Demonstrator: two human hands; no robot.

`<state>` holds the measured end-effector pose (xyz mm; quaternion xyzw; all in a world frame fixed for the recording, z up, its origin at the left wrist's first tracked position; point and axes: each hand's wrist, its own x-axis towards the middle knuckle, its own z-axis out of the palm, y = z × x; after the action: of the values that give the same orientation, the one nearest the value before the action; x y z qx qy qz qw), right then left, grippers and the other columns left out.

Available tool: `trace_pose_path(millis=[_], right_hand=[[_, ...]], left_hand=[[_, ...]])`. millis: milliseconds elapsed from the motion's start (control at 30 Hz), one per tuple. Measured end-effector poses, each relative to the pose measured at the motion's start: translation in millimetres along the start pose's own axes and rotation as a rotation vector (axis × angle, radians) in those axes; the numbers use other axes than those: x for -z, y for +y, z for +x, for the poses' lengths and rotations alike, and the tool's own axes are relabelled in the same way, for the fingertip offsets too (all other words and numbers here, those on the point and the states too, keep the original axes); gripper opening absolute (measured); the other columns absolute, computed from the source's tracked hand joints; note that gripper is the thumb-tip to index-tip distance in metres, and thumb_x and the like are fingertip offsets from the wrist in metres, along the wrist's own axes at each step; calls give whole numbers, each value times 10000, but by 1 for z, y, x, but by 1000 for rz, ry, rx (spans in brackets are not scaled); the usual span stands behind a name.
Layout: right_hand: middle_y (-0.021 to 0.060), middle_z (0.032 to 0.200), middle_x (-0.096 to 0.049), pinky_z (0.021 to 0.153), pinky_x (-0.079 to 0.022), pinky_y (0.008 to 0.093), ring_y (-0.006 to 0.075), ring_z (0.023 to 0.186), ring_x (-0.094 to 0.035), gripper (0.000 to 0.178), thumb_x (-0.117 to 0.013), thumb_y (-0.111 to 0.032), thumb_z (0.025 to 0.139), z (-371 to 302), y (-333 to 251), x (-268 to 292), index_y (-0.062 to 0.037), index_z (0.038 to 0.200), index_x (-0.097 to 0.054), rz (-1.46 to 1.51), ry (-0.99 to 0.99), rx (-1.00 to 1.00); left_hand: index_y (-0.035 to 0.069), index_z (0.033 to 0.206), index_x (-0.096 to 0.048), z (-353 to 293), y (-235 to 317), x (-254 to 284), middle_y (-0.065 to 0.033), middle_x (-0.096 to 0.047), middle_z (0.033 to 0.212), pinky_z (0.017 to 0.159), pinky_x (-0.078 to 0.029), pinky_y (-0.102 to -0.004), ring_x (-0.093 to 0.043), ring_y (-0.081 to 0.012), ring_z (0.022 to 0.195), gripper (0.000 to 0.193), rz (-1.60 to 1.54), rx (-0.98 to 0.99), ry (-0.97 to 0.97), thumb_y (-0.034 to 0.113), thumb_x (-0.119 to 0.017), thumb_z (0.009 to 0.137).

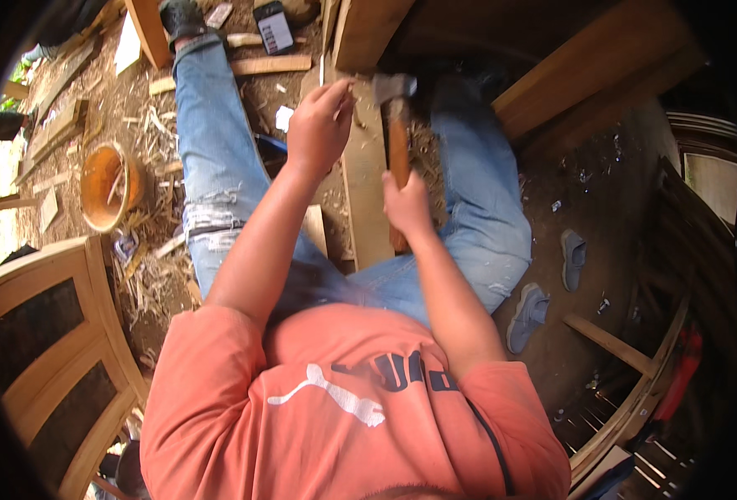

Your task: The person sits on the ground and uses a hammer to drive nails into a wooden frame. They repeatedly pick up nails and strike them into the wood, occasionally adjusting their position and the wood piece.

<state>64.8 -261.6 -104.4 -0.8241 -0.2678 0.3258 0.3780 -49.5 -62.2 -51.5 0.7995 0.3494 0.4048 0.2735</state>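
My right hand point(407, 202) is wrapped round the wooden handle of a hammer point(398, 137). Its grey metal head points away from me, just right of a wooden plank point(368, 204) that lies between my legs. Over the left side of that plank, my left hand point(322, 127) is closed, with the thumb and fingers pinched together. Whatever is between its fingertips is too small to make out. A thin pale rod point(322, 70) shows just beyond the knuckles; I cannot tell whether the hand touches it.
Wooden beams point(585, 75) rise at the far right. An orange bucket point(112, 187) stands on the left among wood shavings. A phone-like dark object point(273, 27) lies far off. Slippers point(528, 317) sit at right, and a wooden frame point(60, 333) is near left.
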Motion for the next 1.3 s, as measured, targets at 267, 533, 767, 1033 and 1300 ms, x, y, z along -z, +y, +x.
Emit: trace_pose_path(millis=[267, 533, 767, 1033, 1300], right_hand=[[328, 1029, -766, 894, -587, 524, 513, 1036, -751, 409, -731, -344, 1016, -12, 14, -12, 45, 1143, -718, -48, -63, -94], [211, 844, -751, 679, -578, 453, 321, 720, -760, 332, -705, -293, 1050, -10, 29, -20, 38, 1066, -699, -211, 67, 134], [173, 823, -742, 665, -583, 441, 268, 693, -747, 307, -713, -272, 1049, -10, 16, -17, 19, 1147, -709, -126, 22, 124], [136, 777, -728, 623, -576, 424, 241, 635, -734, 311, -720, -280, 1050, 6, 38, -17, 14, 1149, -690, -49, -15, 81], [117, 742, -686, 559, -541, 400, 235, 593, -691, 286, -701, -249, 1067, 4, 24, -16, 32, 1075, -652, 129, -49, -40]], left_hand=[[117, 1262, -766, -8, -1, -7, -116, -788, 1038, 785, -625, -415, -799, -307, 927, 297, -25, 3, -9, 88, -794, 968], [103, 1260, -772, -5, -1, -11, -125, -795, 1036, 808, -631, -404, -816, -295, 937, 297, 4, -20, -3, 106, -816, 967], [112, 1257, -771, -5, 7, -5, -127, -787, 1036, 796, -624, -425, -793, -325, 927, 276, 0, 8, -25, 100, -782, 981], [131, 1247, -771, -2, 1, -10, -138, -774, 1028, 776, -614, -460, -761, -376, 900, 266, -28, -18, -16, 117, -779, 982], [54, 1061, -714, 4, 10, -9, -129, -783, 955, 739, -621, -429, -792, -284, 845, 214, -22, 59, -63, 177, -848, 948]])
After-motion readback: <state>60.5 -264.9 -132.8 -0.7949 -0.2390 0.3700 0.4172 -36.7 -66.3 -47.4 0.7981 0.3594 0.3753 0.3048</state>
